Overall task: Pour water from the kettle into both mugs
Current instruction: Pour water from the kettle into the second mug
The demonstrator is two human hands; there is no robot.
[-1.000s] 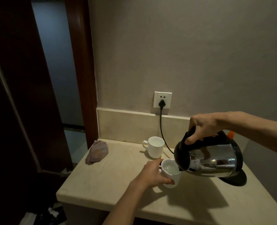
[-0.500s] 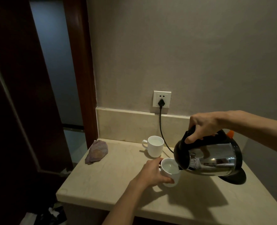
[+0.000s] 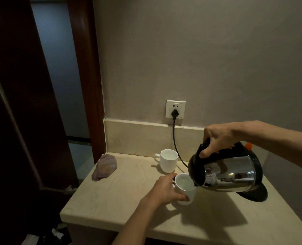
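Pouring: right grip point(image 3: 217, 138) clenched around kettle point(image 3: 231, 171) handle, spout tipped over near mug point(image 3: 184, 187); left grip point(image 3: 166, 190) wrapped around it, steadying it on tabletop point(image 3: 120, 200). Far mug point(image 3: 168, 160) beyond, apart.

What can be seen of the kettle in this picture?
The kettle has a shiny metal body with a black rim, lid and handle, and an orange tab at the back. The right hand holds it by the handle, lifted off its black base and tipped left, spout over the near mug.
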